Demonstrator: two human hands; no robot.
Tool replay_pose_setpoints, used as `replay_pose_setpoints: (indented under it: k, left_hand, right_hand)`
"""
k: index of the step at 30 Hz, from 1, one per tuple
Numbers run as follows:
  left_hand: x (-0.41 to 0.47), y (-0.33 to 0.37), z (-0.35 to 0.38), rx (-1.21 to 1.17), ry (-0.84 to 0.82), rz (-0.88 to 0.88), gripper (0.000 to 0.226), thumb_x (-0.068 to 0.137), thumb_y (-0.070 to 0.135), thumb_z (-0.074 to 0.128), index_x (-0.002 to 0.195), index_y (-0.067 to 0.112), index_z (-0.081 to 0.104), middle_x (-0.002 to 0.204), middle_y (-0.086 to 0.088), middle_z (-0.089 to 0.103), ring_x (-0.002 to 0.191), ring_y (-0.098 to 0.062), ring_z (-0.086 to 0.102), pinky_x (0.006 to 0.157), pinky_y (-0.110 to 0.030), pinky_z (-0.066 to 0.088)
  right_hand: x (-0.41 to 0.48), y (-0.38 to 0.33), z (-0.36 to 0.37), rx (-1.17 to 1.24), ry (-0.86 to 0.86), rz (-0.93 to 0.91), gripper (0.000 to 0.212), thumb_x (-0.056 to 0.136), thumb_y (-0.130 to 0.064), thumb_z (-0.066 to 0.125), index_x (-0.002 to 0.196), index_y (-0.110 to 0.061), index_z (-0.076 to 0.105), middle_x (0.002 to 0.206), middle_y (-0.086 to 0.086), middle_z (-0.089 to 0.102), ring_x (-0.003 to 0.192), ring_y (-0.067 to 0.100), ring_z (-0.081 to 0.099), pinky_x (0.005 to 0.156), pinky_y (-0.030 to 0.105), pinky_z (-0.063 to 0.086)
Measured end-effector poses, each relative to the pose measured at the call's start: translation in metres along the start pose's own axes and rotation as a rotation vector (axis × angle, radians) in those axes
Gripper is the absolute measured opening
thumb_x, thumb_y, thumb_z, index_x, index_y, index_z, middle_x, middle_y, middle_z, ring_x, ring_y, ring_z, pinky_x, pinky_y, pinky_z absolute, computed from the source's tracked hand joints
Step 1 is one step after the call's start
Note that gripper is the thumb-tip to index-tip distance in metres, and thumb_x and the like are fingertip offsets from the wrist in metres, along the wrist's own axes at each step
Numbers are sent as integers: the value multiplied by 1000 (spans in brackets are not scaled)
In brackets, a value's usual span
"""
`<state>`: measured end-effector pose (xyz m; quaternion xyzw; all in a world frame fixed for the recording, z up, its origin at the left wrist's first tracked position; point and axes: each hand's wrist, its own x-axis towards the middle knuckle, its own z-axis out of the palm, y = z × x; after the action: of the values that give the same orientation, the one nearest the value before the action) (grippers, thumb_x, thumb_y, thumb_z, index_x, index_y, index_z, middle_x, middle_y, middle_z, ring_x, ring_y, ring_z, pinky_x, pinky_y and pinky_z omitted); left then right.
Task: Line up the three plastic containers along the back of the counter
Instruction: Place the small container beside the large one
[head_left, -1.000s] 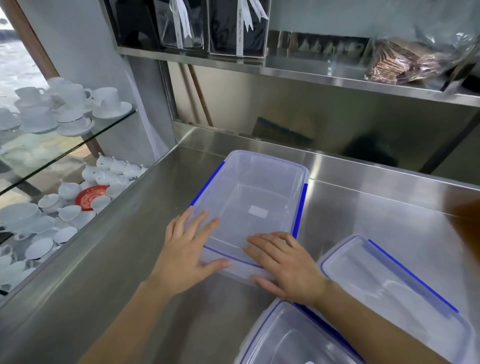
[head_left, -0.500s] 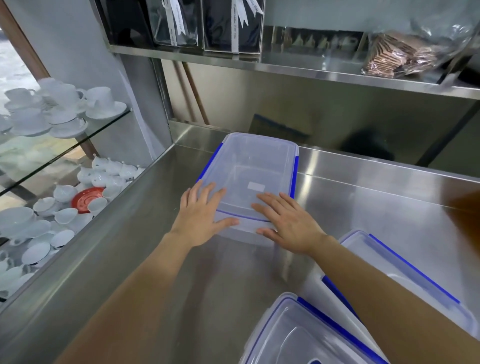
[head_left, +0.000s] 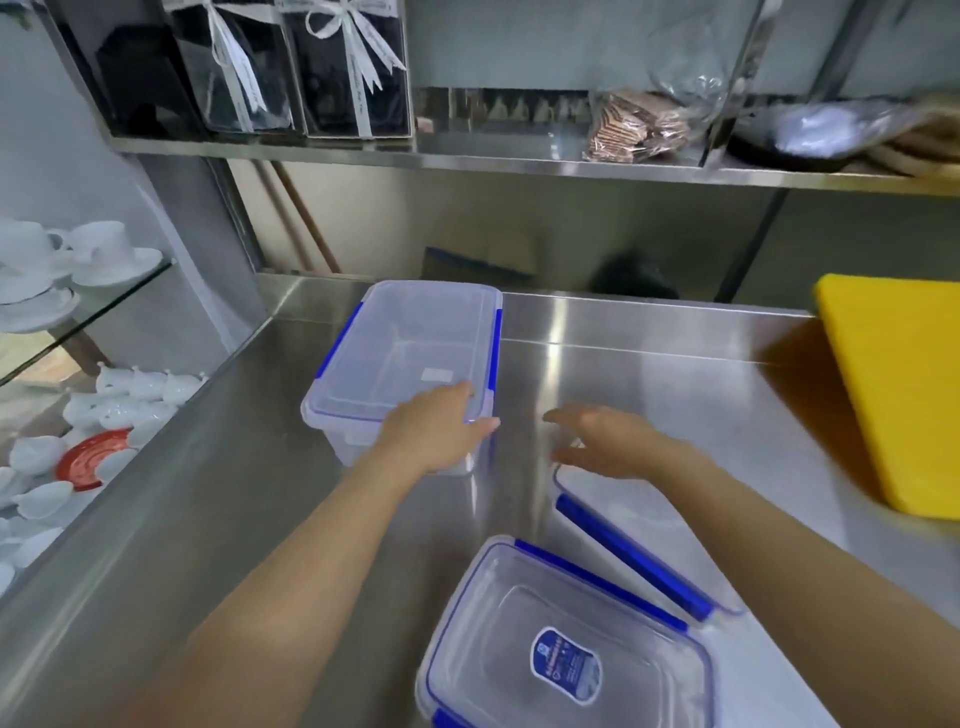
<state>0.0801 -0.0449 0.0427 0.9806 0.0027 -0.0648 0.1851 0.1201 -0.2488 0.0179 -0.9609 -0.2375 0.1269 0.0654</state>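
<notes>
A clear plastic container with blue clips (head_left: 410, 348) stands at the back left of the steel counter (head_left: 649, 374), its far end near the back edge. My left hand (head_left: 441, 431) rests flat on its near right corner. My right hand (head_left: 608, 439) hovers open beside it, off the box, above the far end of a second container (head_left: 623, 525) that my forearm partly hides. A third container (head_left: 561, 639) with a blue label on its lid sits nearest me.
A yellow board (head_left: 904, 384) lies at the counter's right. A glass case on the left holds white cups and saucers (head_left: 47, 270) and a red saucer (head_left: 88, 457). A steel shelf (head_left: 519, 161) overhead carries dark gift boxes and wrapped biscuits.
The first container slid farther back toward the wall. My right hand came off it and moved right; my left hand shifted to its near right corner.
</notes>
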Motion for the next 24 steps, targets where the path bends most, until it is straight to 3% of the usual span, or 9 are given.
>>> replay_pose_setpoints:
  k: [4,8,10,14,16,18,20,22,24]
  left_hand:
    - [-12,57,47,-181,-139,65,33,86,50,52,74,19,51,78,-4,60,78,-24,59,66,-33,42]
    - [-15,82,78,-251,-482,92,46,86,47,54,54,14,49,59,-6,57,58,-21,52,63,-30,41]
    - [-15,85,85,-320,-590,91,45,87,44,54,52,15,51,61,-7,59,60,-21,53,68,-30,44]
    - [-14,92,89,-525,-493,83,31,87,37,59,62,21,52,70,1,56,66,-11,50,56,-16,39]
    - [-13,92,94,-615,-399,74,18,85,40,61,82,23,58,84,6,58,85,-11,54,67,-19,41]
    - [-10,89,98,-629,-389,55,50,81,53,59,123,28,49,123,9,53,119,-14,48,96,-30,39]
    - [-10,89,102,-525,-439,52,85,78,63,53,145,31,14,157,8,8,144,-20,13,116,-43,20]
    - [-11,90,104,-385,-447,56,100,77,67,53,146,29,-8,155,6,-23,145,-21,-8,118,-46,8]
    - [-12,87,105,-235,-401,145,104,75,67,55,145,30,-13,154,4,-26,144,-22,-13,116,-46,5]
  right_hand:
    - [-35,54,9,-47,2,168,62,85,-47,54,139,-28,30,148,3,35,131,27,37,107,49,32]
    - [-65,87,22,80,-82,277,75,77,-62,54,139,-46,14,152,2,22,135,28,26,109,53,27]
    - [-74,95,29,145,-114,308,75,75,-69,49,138,-52,11,152,2,21,135,29,27,108,49,30]
    - [-74,97,39,112,-56,376,76,76,-74,38,139,-48,6,148,6,25,128,32,37,102,48,39]
    - [-69,92,44,54,-14,473,75,81,-72,29,143,-38,2,147,12,26,124,36,41,97,48,42]
    - [-62,83,48,35,50,575,75,86,-67,24,144,-25,2,142,19,32,118,38,47,93,45,44]
    - [-54,75,53,106,104,628,78,86,-66,26,144,-19,5,134,22,40,111,37,52,89,44,47]
    - [-50,72,54,185,100,648,84,80,-73,28,142,-20,10,133,20,42,107,34,55,86,43,51]
    - [-54,75,51,196,88,588,89,74,-78,30,142,-24,9,148,16,24,119,36,47,92,48,47]
